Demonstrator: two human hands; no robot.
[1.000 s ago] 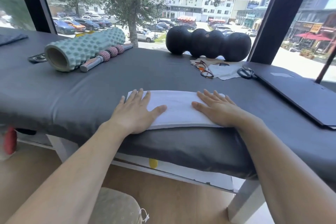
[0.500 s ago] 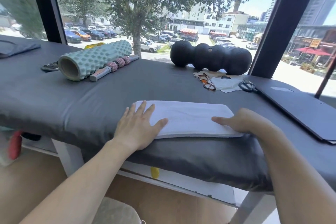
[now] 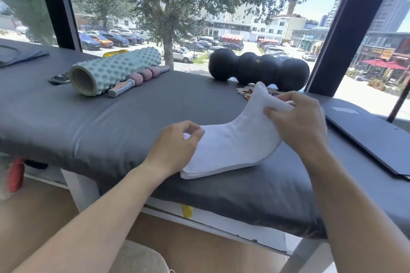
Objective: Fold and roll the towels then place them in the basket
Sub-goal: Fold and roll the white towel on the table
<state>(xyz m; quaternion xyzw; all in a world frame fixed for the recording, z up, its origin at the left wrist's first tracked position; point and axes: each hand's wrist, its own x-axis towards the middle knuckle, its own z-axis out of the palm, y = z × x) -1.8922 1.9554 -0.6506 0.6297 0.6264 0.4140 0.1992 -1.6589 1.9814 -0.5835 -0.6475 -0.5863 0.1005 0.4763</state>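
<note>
Right hand [image 3: 297, 124] grip pinches the white towel [image 3: 230, 146] by its right end, lifted off the grey tabletop [image 3: 111, 122]; left hand [image 3: 177, 146], fingers curled, pinches the left end, which lies flat near the front edge.

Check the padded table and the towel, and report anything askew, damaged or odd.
Nothing looks damaged or spilled. The white towel is bent only because the right hand lifts its right end, while the left hand rests at its left end. The foam roller and black peanut roller lie steady on the table.
</note>
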